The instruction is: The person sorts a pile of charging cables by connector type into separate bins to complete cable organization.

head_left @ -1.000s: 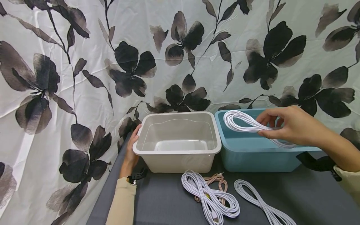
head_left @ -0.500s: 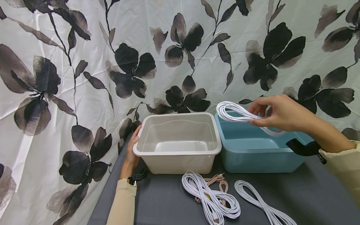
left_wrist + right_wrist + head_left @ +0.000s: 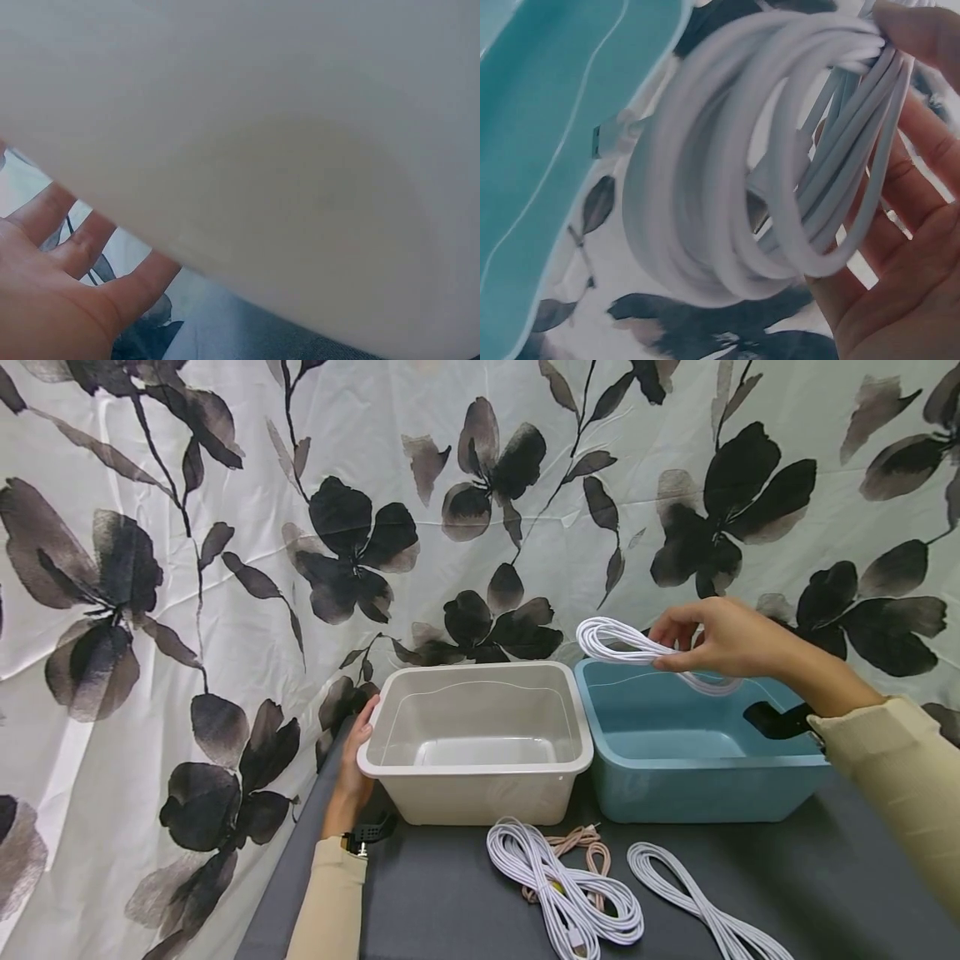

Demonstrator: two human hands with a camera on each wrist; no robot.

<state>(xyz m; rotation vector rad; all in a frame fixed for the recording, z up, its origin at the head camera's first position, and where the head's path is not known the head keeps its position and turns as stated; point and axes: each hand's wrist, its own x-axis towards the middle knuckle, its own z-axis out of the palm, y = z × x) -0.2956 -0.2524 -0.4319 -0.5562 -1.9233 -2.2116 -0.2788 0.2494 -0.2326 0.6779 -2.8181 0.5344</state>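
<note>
In the head view my right hand (image 3: 738,635) pinches a coiled white cable (image 3: 618,642) above the back of the blue bin (image 3: 708,793). The right wrist view shows the cable's loops (image 3: 727,157) close up, gathered between thumb and fingers, with a plug (image 3: 617,135) sticking out at one side. My left hand (image 3: 352,772) lies against the left side of the beige bin (image 3: 476,797), fingers up along its wall below the rim. From the left wrist, the bin's wall (image 3: 285,187) fills most of the view and covers the fingertips.
On the grey table (image 3: 442,893), in front of the bins, lie a bundle of white cable (image 3: 558,885) over a tan cable (image 3: 597,858) and another white cable (image 3: 697,902) to its right. A floral curtain (image 3: 450,510) hangs behind the bins.
My right hand has risen and moved slightly left and back with the white cable, from over the blue bin's front to its back rim. The left hand stays on the beige bin.
</note>
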